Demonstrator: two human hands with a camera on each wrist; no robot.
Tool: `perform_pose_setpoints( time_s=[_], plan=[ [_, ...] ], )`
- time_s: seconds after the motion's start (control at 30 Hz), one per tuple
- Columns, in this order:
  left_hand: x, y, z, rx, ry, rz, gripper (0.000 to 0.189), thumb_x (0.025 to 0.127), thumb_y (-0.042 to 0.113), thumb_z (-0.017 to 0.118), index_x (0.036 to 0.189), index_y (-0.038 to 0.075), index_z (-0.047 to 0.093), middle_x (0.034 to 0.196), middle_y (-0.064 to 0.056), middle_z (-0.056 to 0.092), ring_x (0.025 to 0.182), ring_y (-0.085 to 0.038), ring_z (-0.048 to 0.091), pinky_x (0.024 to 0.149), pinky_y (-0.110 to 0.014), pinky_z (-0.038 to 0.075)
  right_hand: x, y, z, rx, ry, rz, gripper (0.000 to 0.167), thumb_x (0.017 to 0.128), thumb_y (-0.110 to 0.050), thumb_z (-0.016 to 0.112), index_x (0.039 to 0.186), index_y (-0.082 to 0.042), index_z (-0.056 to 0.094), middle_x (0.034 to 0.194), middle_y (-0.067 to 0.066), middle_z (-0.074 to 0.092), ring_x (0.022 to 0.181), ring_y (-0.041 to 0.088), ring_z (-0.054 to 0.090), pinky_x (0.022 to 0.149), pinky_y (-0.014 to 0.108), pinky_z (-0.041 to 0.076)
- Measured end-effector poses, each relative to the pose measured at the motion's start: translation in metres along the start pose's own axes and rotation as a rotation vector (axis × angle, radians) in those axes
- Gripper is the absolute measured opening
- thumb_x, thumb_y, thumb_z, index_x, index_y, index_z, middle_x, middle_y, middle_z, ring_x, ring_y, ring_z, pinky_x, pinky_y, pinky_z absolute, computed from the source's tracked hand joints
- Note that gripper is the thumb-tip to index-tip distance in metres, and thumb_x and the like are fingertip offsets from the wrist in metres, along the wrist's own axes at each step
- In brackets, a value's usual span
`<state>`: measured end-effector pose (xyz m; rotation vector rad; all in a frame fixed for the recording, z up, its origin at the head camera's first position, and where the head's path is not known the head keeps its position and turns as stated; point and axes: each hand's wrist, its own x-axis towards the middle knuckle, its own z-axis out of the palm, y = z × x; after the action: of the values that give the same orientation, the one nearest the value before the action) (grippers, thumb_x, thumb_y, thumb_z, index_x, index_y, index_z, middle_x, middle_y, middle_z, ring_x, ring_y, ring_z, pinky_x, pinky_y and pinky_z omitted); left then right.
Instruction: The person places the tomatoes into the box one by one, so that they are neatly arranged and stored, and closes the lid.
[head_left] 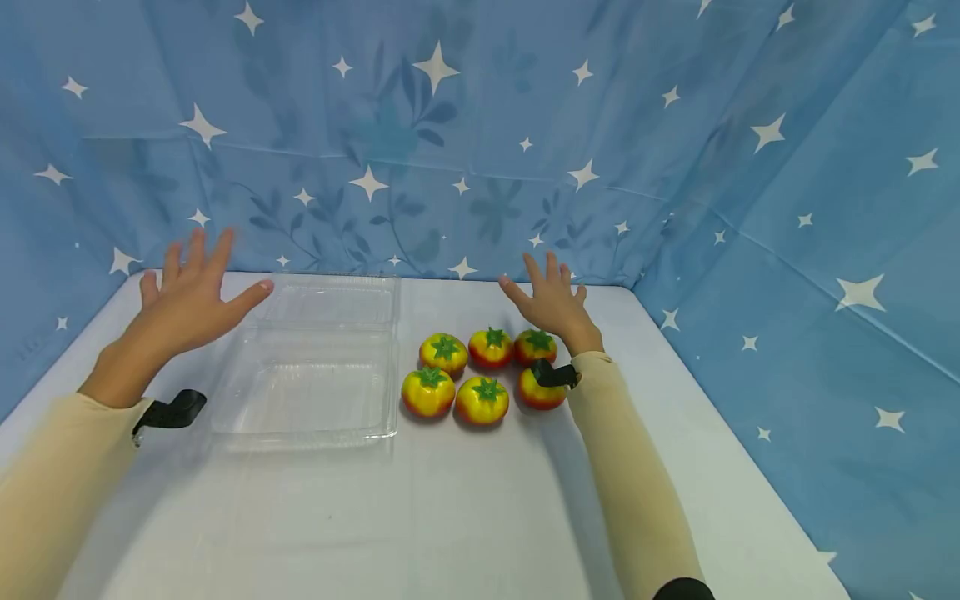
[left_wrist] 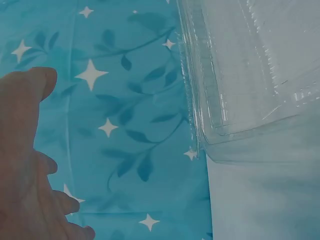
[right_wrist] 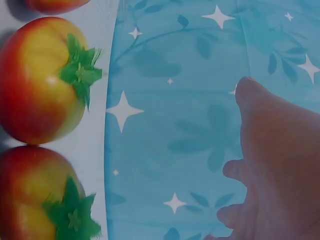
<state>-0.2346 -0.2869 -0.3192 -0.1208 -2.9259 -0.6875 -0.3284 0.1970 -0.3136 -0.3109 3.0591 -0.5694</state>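
I have both hands raised, fingers spread: left hand [head_left: 183,304] by the clear box [head_left: 322,392], right hand [head_left: 557,307] near the right-end tomatoes [head_left: 482,402]. Box lies open on the white table [head_left: 315,517]; I count six red-yellow tomatoes just right of it, two rows of three. Starry blue cloth [head_left: 487,117] behind.

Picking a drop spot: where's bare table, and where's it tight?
Bare: white table this side of the clear container and six tomato-like fruits, between left sleeve and right sleeve. Also the strip between the right sleeve and the table's right edge. Crowded: the fruits, bunched, with only a slim gap to the container.
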Motion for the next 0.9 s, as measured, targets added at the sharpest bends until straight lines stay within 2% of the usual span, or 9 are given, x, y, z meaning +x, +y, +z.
perform_pose_setpoints(
  time_s=[0.13, 0.23, 0.33, 0.4, 0.53, 0.7, 0.9],
  plan=[
    [-0.021, -0.002, -0.001, -0.039, 0.022, 0.015, 0.101, 0.108, 0.061, 0.048, 0.171, 0.009, -0.012, 0.171, -0.033, -0.019, 0.153, -0.062, -0.017, 0.11, -0.088, -0.007, -0.001, 0.008, -0.001, 0.006, -0.022, 0.007, 0.092, 0.106, -0.074, 0.036, 0.175, -0.02, 0.01, 0.177, 0.022, -0.009, 0.161, 0.051, -0.006, 0.121, 0.079, -0.004],
    [-0.038, -0.004, 0.002, -0.088, 0.046, 0.026, 0.102, 0.108, 0.055, 0.052, 0.17, 0.005, -0.013, 0.171, -0.037, -0.01, 0.153, -0.066, -0.005, 0.108, -0.091, 0.002, -0.002, 0.013, -0.002, 0.02, -0.028, 0.007, 0.091, 0.106, -0.073, 0.037, 0.175, -0.019, 0.011, 0.177, 0.023, -0.009, 0.161, 0.051, -0.004, 0.121, 0.079, -0.003],
    [-0.056, -0.006, 0.009, -0.185, 0.037, 0.035, 0.105, 0.108, 0.048, 0.057, 0.168, 0.005, -0.018, 0.171, -0.038, -0.009, 0.152, -0.067, 0.0, 0.108, -0.091, 0.007, -0.004, 0.015, -0.004, 0.045, -0.035, -0.002, 0.091, 0.107, -0.072, 0.039, 0.175, -0.018, 0.012, 0.177, 0.024, -0.007, 0.161, 0.052, -0.001, 0.121, 0.08, 0.0],
    [-0.068, -0.008, 0.016, -0.252, 0.012, 0.043, 0.107, 0.108, 0.043, 0.059, 0.167, 0.005, -0.022, 0.17, -0.038, -0.012, 0.152, -0.067, -0.001, 0.108, -0.091, 0.009, -0.006, 0.015, -0.006, 0.065, -0.042, -0.013, 0.09, 0.107, -0.07, 0.04, 0.174, -0.017, 0.013, 0.177, 0.025, -0.005, 0.16, 0.052, 0.003, 0.121, 0.08, 0.002],
    [-0.085, -0.013, 0.034, -0.347, -0.098, 0.046, 0.11, 0.108, 0.041, 0.061, 0.165, 0.007, -0.026, 0.172, -0.027, -0.024, 0.155, -0.06, -0.013, 0.111, -0.088, 0.003, -0.011, 0.016, -0.011, 0.11, -0.067, -0.035, 0.091, 0.106, -0.067, 0.048, 0.174, -0.015, 0.016, 0.177, 0.024, 0.0, 0.161, 0.05, 0.011, 0.123, 0.077, 0.011],
    [-0.099, -0.017, 0.055, -0.382, -0.231, -0.005, 0.114, 0.107, 0.047, 0.063, 0.165, 0.014, -0.03, 0.171, -0.023, -0.029, 0.154, -0.063, -0.01, 0.107, -0.091, 0.013, -0.017, 0.022, -0.013, 0.123, -0.114, -0.081, 0.089, 0.104, -0.057, 0.061, 0.171, -0.01, 0.025, 0.176, 0.02, 0.019, 0.16, 0.042, 0.022, 0.126, 0.065, 0.022],
    [-0.106, -0.021, 0.07, -0.389, -0.253, 0.025, 0.118, 0.103, 0.044, 0.069, 0.166, 0.006, -0.024, 0.171, -0.029, -0.025, 0.154, -0.062, -0.013, 0.107, -0.091, 0.01, -0.024, 0.03, -0.008, 0.097, -0.219, -0.045, 0.084, 0.099, -0.053, 0.071, 0.167, -0.013, 0.039, 0.168, 0.019, 0.038, 0.15, 0.043, 0.04, 0.119, 0.067, 0.036]
  ],
)
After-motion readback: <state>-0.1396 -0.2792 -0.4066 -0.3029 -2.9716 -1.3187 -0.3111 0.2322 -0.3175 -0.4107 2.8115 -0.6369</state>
